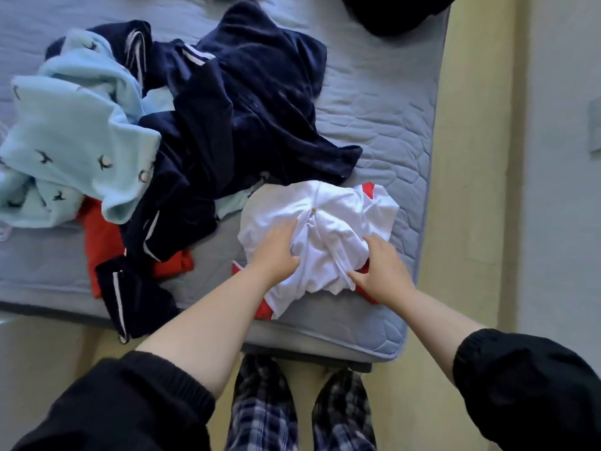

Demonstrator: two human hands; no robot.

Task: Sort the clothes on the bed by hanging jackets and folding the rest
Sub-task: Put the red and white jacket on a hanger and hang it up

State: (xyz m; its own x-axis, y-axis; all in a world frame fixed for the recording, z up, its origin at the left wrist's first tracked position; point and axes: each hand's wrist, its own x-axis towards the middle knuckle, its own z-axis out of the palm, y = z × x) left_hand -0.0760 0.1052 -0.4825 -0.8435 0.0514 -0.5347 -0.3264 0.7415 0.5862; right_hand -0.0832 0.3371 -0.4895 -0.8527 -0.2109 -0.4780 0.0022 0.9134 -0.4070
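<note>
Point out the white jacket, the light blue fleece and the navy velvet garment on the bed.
white jacket (338, 222): head view, crumpled front beside the zip.
light blue fleece (74, 125): head view, broad upper fold.
navy velvet garment (260, 92): head view, wide middle panel.

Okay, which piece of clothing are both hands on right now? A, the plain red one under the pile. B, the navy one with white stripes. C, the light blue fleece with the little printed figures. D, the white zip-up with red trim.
D: the left hand and the right hand both grip the bunched white zip-up with red trim, which lies near the front edge of the bed.
</note>
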